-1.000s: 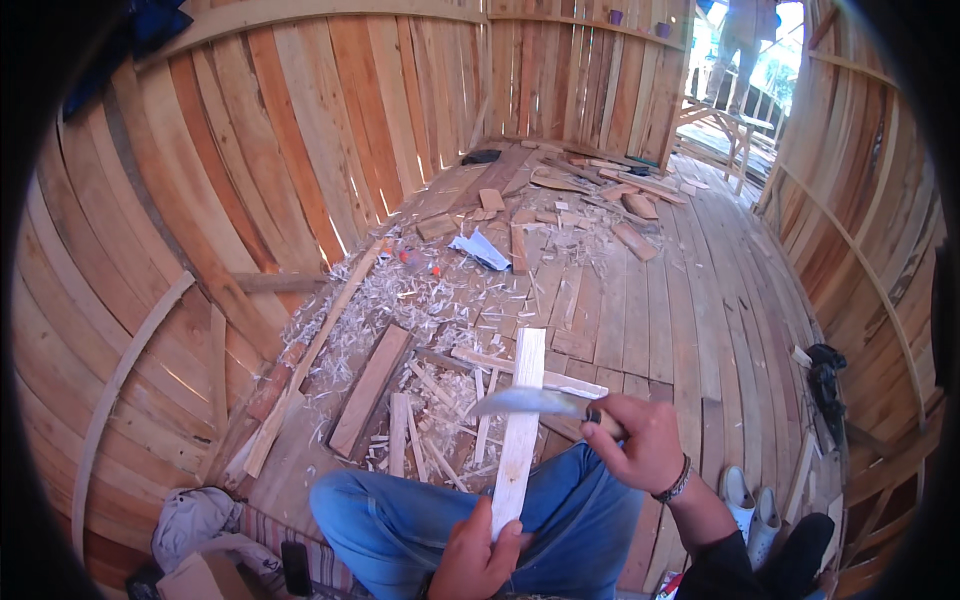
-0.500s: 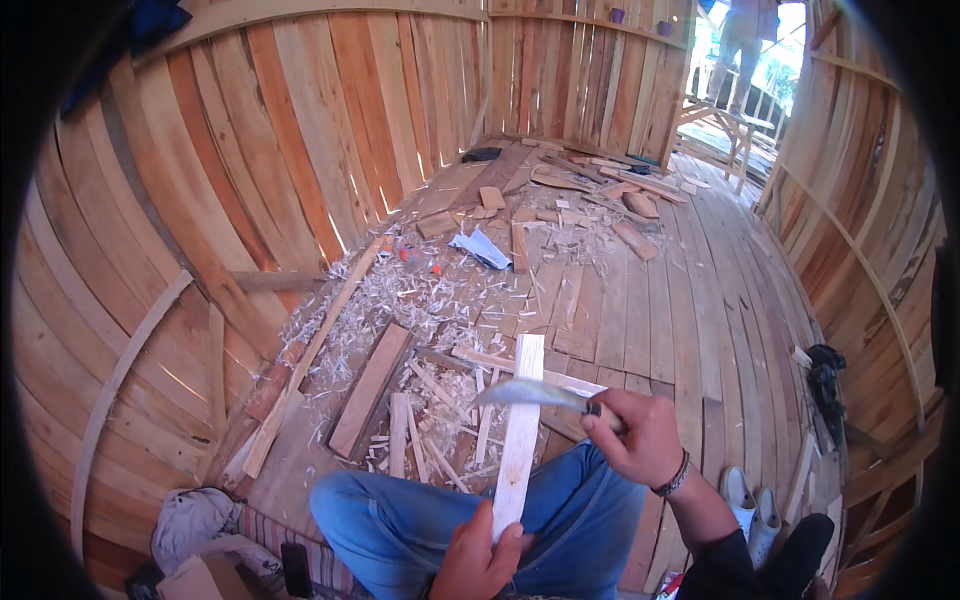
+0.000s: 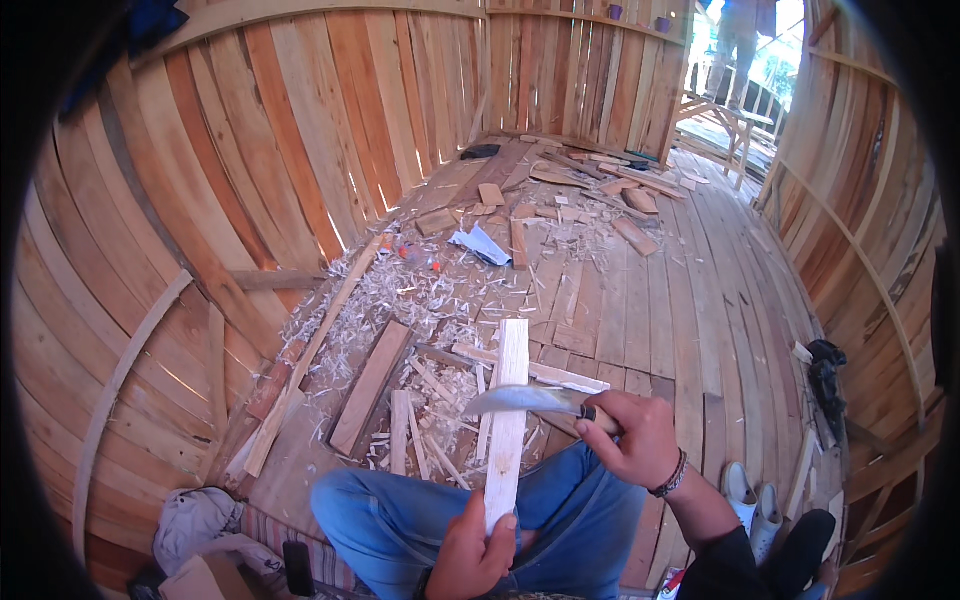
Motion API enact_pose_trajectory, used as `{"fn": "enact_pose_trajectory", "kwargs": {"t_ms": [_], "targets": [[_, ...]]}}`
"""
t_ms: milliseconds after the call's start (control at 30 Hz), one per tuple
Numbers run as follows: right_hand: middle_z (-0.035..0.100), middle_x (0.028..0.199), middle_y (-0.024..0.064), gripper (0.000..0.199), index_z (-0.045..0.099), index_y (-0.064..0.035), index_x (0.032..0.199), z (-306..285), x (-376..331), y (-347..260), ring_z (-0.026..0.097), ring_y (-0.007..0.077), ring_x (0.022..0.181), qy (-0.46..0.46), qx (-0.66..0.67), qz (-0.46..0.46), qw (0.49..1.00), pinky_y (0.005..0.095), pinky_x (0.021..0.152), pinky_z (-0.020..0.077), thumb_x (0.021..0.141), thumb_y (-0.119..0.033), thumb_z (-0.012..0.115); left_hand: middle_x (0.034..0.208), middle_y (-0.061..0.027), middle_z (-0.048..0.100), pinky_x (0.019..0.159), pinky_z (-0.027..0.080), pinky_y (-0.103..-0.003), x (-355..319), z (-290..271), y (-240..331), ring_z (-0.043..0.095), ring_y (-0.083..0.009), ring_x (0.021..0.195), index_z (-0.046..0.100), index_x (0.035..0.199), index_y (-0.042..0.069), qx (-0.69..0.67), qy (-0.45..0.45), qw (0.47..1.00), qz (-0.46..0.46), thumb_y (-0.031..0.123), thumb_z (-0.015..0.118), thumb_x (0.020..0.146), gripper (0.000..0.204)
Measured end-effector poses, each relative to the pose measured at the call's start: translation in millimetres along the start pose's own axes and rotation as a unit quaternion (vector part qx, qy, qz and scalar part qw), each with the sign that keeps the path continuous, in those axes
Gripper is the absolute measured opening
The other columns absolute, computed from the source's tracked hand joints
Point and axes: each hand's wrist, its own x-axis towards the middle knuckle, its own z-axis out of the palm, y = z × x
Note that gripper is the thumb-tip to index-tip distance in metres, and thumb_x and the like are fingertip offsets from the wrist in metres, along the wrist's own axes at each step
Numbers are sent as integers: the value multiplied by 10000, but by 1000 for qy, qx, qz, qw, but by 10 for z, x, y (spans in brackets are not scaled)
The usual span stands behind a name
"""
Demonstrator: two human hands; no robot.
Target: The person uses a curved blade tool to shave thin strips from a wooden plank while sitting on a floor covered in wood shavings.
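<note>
Wood strip (image 3: 507,445) points up the frame from lower centre, its near end clasped in the left hand (image 3: 470,556), seemingly for steadiness, the right hand (image 3: 637,436) gripping a knife (image 3: 535,399) crosswise over it, shavings (image 3: 428,296) lying left of centre.

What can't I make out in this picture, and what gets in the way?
All in the head view:
- Near end of the pale wood strip: covered by the left hand and its grip.
- Most of the handle of the curved knife: wrapped by the right hand.
- Head of the person outdoors: cut off by the upper edge.
- What the dark blue thing is: cut off at the dark lens rim.
</note>
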Motion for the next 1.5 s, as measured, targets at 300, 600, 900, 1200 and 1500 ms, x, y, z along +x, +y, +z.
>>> {"fn": "enact_pose_trajectory", "kwargs": {"t_ms": [300, 600, 900, 1200, 1500], "targets": [[615, 690, 92, 249, 640, -60, 850, -26, -13, -37, 621, 277, 597, -1, -34, -12, 999, 352, 514, 472, 772, -292, 685, 528, -17, 463, 385, 355, -207, -3, -25, 28, 436, -56, 408, 402, 1130, -64, 20, 12, 999, 24, 45, 419, 943, 216], [600, 675, 92, 240, 630, -54, 856, -15, 39, 47, 608, 265, 567, 41, -45, -26, 998, 338, 483, 455, 771, -269, 694, 526, -13, 449, 384, 360, -206, 16, -10, 20, 423, -55, 400, 384, 1202, -56, -26, 0, 1000, 18, 34, 401, 945, 273], [585, 655, 94, 242, 632, -69, 856, 55, -24, -70, 599, 277, 556, 30, -39, -36, 998, 352, 474, 448, 759, -279, 704, 545, -15, 475, 380, 361, -199, 35, 1, 40, 431, -48, 410, 376, 1228, -50, -2, 11, 1000, 16, 45, 399, 948, 297], [577, 643, 92, 234, 630, -73, 845, 13, -45, -106, 603, 280, 559, 9, -42, -38, 998, 356, 471, 448, 765, -281, 702, 528, -12, 463, 382, 362, -203, 7, 24, 39, 434, -52, 403, 385, 1204, -64, 17, 6, 1000, 17, 47, 413, 945, 283], [572, 633, 84, 236, 629, -71, 846, 9, 57, 47, 601, 278, 553, 51, -51, -38, 997, 353, 475, 450, 778, -291, 685, 535, -11, 462, 384, 362, -207, 0, 36, 32, 435, -53, 409, 384, 1196, -67, -3, 4, 1000, -1, 44, 409, 945, 275]]}}
